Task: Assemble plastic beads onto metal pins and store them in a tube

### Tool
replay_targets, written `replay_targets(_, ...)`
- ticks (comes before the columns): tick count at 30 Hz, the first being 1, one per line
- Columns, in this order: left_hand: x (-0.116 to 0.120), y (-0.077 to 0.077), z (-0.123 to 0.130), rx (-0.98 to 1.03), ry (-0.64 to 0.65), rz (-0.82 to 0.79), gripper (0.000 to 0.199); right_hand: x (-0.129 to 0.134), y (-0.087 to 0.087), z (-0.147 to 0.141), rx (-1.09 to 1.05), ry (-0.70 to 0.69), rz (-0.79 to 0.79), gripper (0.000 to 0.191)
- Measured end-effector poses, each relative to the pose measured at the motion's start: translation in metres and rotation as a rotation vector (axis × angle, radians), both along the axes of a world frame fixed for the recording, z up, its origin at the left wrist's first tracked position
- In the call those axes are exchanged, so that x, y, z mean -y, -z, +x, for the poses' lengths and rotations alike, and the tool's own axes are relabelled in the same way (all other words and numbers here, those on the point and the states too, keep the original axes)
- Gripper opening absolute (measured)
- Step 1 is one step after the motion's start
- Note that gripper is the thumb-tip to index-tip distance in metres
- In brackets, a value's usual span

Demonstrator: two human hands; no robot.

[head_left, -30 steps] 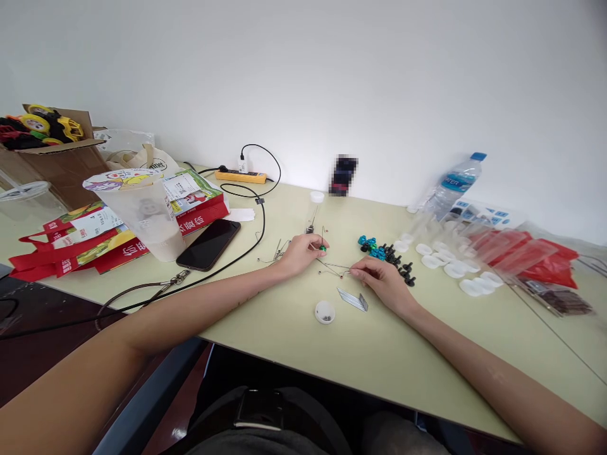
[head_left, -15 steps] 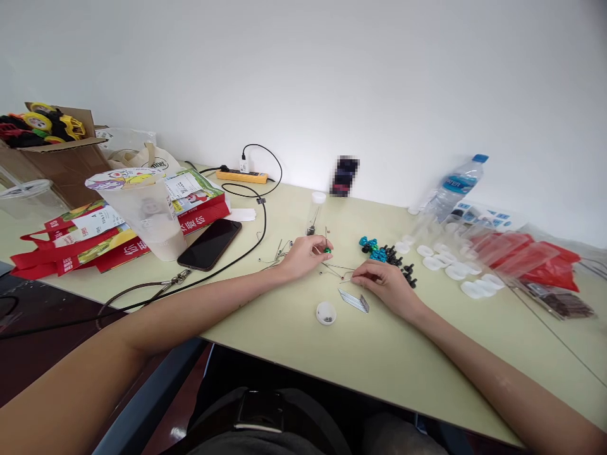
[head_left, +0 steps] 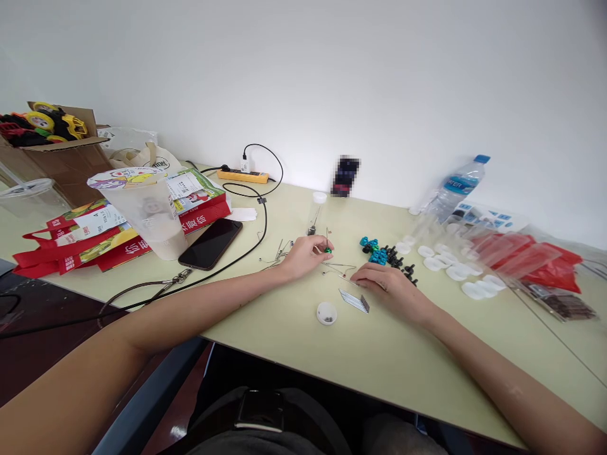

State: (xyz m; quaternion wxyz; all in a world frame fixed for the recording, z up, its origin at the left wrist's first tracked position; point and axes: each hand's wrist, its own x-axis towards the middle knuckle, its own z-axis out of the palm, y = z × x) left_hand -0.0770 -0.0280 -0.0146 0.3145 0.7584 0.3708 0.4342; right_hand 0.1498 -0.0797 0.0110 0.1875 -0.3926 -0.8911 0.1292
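My left hand [head_left: 304, 258] is closed in a pinch on a small green piece [head_left: 328, 251] with a thin bent wire [head_left: 327, 237] rising from it. Just to its right, my right hand [head_left: 386, 287] rests low over the table, its fingertips pinched on a thin metal rod [head_left: 348, 279]. Between the two hands lie several thin wires [head_left: 332, 266]. A neat row of metal pins [head_left: 354, 301] lies below the right fingertips. Nearer the table edge stands a white cap [head_left: 327, 314] with small metal bits inside. Behind my left hand is a clear tube [head_left: 315, 215] holding wires.
Blue, green and black small parts [head_left: 379, 253] are heaped beyond my right hand. White discs [head_left: 458, 272], plastic bags [head_left: 526, 256] and a water bottle [head_left: 458, 186] are farther right. On the left are a phone [head_left: 211, 243], a cup [head_left: 152, 221] and a black cable [head_left: 251, 249].
My right hand has shifted slightly right and its fingers have drawn closer over the rod. My left hand keeps its pinch on the green piece, almost still.
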Motion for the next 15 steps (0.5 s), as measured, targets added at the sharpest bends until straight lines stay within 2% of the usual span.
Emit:
replay_targets(10,-0.0008,0.0011,-0.0005,0.007,0.018,-0.005,0.012,0.0021,0.0001,-0.0017,-0.006,0.043,-0.1,0.025)
replay_targets(15,-0.001,0.001,-0.0005,-0.008,0.014,-0.002,0.012,0.0034,-0.0042,-0.0018,-0.012,0.001,-0.149,0.025)
